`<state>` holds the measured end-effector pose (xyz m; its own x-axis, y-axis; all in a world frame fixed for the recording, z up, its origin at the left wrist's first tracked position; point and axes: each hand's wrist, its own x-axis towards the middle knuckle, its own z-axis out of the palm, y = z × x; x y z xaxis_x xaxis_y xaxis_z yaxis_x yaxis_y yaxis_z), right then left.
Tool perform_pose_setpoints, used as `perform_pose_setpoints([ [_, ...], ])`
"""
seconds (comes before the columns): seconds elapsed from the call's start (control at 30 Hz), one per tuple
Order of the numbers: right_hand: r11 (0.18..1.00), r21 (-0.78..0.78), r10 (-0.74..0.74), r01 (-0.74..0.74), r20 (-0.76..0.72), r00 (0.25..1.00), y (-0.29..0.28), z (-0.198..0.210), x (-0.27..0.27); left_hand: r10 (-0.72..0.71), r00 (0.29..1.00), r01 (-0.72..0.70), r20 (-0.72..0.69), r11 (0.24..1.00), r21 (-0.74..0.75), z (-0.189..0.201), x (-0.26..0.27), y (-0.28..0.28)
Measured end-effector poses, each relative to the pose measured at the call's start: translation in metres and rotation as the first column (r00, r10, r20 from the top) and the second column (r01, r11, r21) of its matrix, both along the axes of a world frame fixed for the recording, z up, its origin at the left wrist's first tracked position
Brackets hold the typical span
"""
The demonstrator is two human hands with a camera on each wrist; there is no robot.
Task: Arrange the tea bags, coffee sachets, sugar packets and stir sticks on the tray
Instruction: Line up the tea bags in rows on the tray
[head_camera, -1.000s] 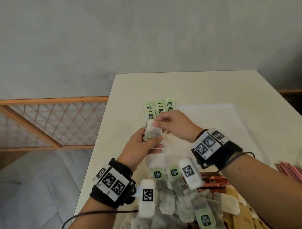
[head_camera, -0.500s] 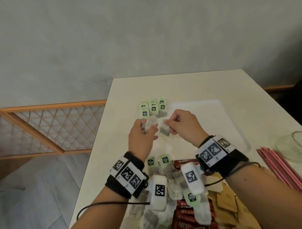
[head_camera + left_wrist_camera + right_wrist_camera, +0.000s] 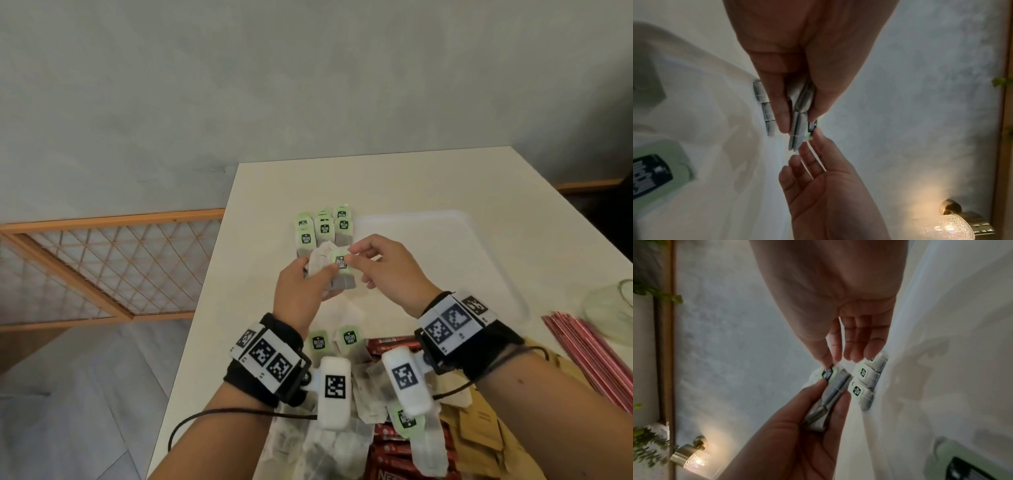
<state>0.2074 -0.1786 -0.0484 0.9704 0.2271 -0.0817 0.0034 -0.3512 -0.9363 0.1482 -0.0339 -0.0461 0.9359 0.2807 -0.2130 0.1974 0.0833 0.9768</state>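
Note:
My left hand (image 3: 301, 291) grips a small stack of tea bags (image 3: 329, 274) above the white tray (image 3: 445, 246); the stack (image 3: 799, 128) sits between thumb and fingers. My right hand (image 3: 376, 263) pinches the green tag (image 3: 340, 262) of the top bag with thumb and forefinger; the tag (image 3: 827, 373) shows at its fingertips. Several tea bags with green tags (image 3: 323, 226) lie in rows at the tray's far left corner, also seen as rows (image 3: 865, 379) beside the hands. The other right fingers are straight.
A heap of loose tea bags (image 3: 346, 442), red coffee sachets (image 3: 394, 346) and brown sugar packets (image 3: 479, 435) lies at the near edge of the table. Red stir sticks (image 3: 589, 346) and a glass jar (image 3: 613, 301) are at the right. A wooden lattice rail (image 3: 102, 260) stands left.
The hands have come together over the stack. My right hand, which held a separate tea bag half a second ago, now pinches the green tag on top of the left hand's stack.

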Motion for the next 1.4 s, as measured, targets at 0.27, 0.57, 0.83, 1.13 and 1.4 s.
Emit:
perform_pose_setpoints([
  [0.27,0.981,-0.092,0.149,-0.171,-0.21,0.966,0.012,-0.019,0.043,0.009,0.991,-0.022,-0.132,0.995,-0.099,-0.019,0.015,0.035],
  [0.57,0.977,-0.211,0.018,-0.028,-0.05,0.999,0.046,-0.042,0.101,-0.018,0.981,-0.002,-0.193,0.995,-0.103,-0.03,0.029,0.064],
  [0.83,0.976,-0.216,-0.04,0.042,0.017,0.999,0.058,-0.045,0.111,-0.14,0.979,0.104,-0.15,0.969,-0.226,-0.037,0.036,0.059],
  [1.13,0.976,-0.007,0.219,-0.219,-0.021,0.976,0.044,-0.009,0.059,-0.244,0.968,0.241,-0.065,0.969,-0.054,-0.025,0.029,0.042],
  [1.4,0.957,0.048,0.287,-0.287,0.007,0.958,0.016,0.009,0.025,-0.315,0.949,0.311,-0.029,0.946,-0.093,-0.008,0.01,0.021],
])
